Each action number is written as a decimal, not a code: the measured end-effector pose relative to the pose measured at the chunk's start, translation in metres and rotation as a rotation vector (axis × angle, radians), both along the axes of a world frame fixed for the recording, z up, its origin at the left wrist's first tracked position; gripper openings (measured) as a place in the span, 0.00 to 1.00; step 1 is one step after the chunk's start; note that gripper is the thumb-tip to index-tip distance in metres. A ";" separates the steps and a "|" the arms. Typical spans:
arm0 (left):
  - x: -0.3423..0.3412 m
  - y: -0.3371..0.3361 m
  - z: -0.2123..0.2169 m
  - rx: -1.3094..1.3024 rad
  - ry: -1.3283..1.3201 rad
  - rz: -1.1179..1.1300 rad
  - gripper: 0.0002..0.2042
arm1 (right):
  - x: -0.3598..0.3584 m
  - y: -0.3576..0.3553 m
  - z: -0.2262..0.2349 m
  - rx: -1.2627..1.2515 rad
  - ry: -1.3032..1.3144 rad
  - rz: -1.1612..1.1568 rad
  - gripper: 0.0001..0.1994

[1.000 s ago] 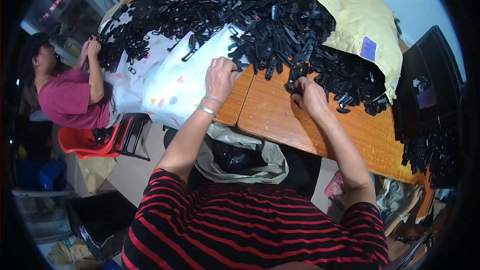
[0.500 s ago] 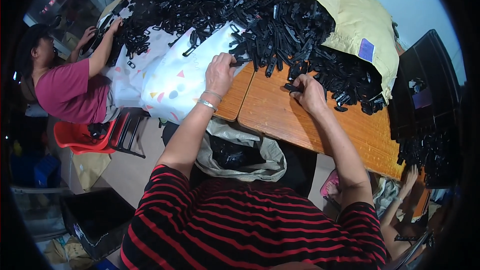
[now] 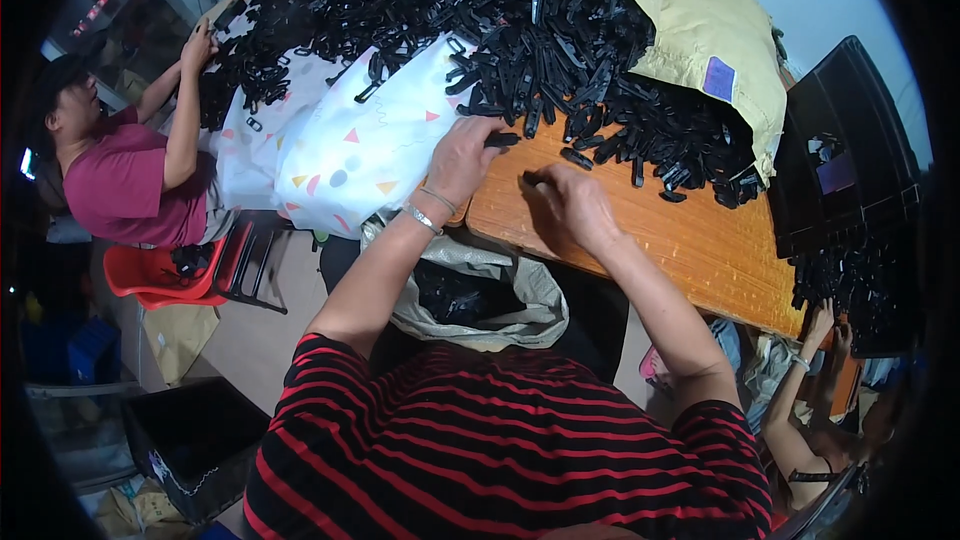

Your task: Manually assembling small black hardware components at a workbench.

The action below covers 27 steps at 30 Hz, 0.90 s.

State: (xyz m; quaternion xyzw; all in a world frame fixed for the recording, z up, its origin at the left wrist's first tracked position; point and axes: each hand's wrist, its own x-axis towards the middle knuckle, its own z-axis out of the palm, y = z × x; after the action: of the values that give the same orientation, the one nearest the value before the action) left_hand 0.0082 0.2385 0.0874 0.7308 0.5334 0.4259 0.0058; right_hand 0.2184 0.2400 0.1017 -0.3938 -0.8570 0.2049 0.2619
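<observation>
A small black plastic piece (image 3: 502,140) sticks out from the pinched fingers of my left hand (image 3: 463,162), over the table edge next to the patterned sheet. To its right my right hand (image 3: 580,204) is closed on another dark piece (image 3: 531,178), mostly covered by the fingers, just above the wooden table (image 3: 640,240). The two hands are close but apart. Beyond them spreads a large heap of narrow black plastic pieces (image 3: 545,50), with a few loose ones (image 3: 577,157) at its near edge.
Paper sacks (image 3: 700,10) lie open over the heap. A white patterned sheet (image 3: 340,155) drapes the table's left part. Below the near edge an open woven sack (image 3: 545,310) holds dark contents. One co-worker (image 3: 130,175) sits at left; another person's arm (image 3: 785,400) reaches in at right.
My right hand has moved left and nearer to me, away from the heap, with its piece. My left hand has shifted slightly right. The left co-worker's hands have risen and come together.
</observation>
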 end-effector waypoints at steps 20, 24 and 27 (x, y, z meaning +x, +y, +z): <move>0.023 -0.023 0.015 -0.579 -0.608 -0.336 0.10 | 0.002 0.008 -0.001 -0.655 0.528 -0.074 0.06; 0.016 -0.024 0.010 -0.813 -0.789 -0.312 0.09 | 0.001 0.000 -0.004 -0.836 0.573 -0.174 0.07; 0.018 -0.023 0.002 -0.765 -0.827 -0.181 0.07 | -0.002 0.002 -0.005 -0.849 0.510 -0.177 0.08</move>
State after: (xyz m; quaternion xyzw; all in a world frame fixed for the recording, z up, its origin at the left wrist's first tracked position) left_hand 0.0261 0.2155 0.0898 0.4920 0.5380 0.4510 0.5148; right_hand 0.2160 0.2420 0.0971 -0.4743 -0.5701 0.6019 0.2961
